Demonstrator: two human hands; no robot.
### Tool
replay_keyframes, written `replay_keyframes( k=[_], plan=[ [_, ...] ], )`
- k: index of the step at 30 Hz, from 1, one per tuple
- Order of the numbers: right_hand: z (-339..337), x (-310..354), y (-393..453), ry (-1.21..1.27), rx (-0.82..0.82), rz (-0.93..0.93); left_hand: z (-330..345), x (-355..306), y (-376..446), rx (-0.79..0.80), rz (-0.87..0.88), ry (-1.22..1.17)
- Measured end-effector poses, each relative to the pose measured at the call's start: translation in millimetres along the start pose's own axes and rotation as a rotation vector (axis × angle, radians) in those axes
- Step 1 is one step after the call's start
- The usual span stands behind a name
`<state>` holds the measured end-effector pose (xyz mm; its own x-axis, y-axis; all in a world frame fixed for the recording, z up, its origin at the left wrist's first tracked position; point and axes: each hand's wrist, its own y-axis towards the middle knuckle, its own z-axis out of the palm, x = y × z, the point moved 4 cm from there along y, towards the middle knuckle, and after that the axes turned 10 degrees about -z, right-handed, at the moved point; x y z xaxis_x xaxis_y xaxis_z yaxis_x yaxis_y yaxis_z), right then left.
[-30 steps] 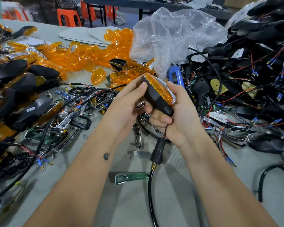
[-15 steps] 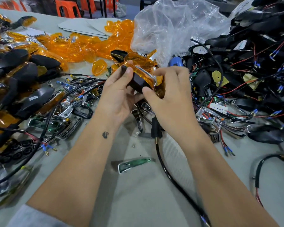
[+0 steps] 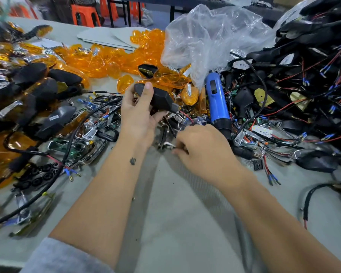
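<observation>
Left hand (image 3: 137, 119) gripped black signal housing (image 3: 159, 98); right hand (image 3: 203, 152) curled over small chrome part (image 3: 168, 145), hold unclear, best pinch it squarely before lifting.

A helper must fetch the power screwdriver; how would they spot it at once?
Find the clear plastic bag at the table's far middle. Just under its near edge lies the screwdriver, black end toward the right hand. It is the only chunky blue thing among orange lenses and black housings.

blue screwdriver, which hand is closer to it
Right. The right hand lies just below-left of the blue screwdriver, by its black tip; the left hand holds a turn signal farther left.
</observation>
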<state>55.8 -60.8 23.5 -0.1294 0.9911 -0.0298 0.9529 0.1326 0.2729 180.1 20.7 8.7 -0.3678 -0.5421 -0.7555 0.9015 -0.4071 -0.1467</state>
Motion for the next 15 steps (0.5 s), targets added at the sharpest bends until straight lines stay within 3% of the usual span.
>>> replay_keyframes(
  k=[5, 10, 15],
  plan=[
    [4.5, -9.6, 20.7, -0.021, -0.211, 0.078, -0.8, -3.9, -1.0, 0.039, 0.041, -0.011],
    [-18.8, -17.9, 23.3, 0.201, -0.639, 0.217, 11.0, -7.0, -9.6, 0.305, 0.077, 0.051],
    [-13.8, -26.9, 37.7, 0.394, -0.448, 0.216, 19.9, -7.1, -15.9, 0.461, 0.062, 0.133]
  ],
)
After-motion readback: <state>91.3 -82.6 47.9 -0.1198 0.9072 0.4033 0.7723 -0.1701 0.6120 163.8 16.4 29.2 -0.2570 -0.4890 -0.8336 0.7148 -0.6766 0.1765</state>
